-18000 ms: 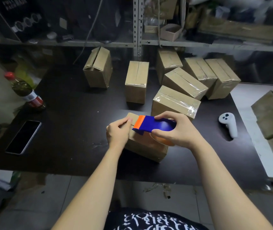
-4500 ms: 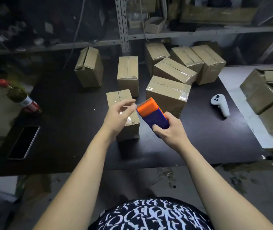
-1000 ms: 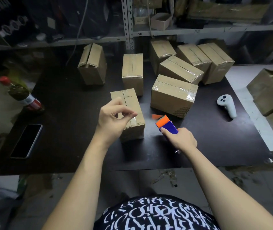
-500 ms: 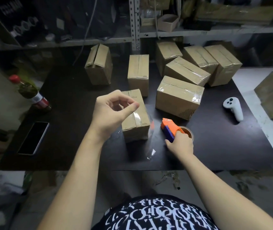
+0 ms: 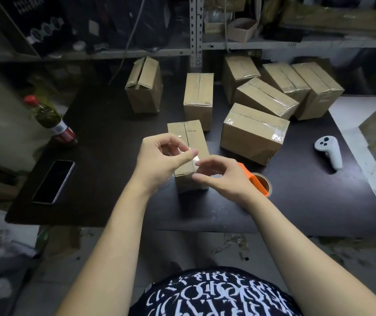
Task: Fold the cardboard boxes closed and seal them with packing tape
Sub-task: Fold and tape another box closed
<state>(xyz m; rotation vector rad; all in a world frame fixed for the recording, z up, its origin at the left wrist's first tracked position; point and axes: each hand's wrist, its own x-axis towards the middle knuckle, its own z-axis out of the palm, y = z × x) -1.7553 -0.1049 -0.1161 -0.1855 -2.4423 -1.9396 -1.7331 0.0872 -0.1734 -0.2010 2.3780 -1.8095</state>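
Left hand (image 5: 159, 163) pinches a strip of clear packing tape (image 5: 194, 159) between thumb and fingers, just above the small brown cardboard box (image 5: 192, 137). The box sits mid-way along the dark bench (image 5: 105, 124), toward its front edge. Right hand (image 5: 222, 175): fingers curled, index tip at the strip's end, can't tell if it grips. An orange tape dispenser with brown roll (image 5: 259, 182) lies just right of the box. Tape-sealed cardboard boxes (image 5: 253, 131) cluster toward the back-right corner.
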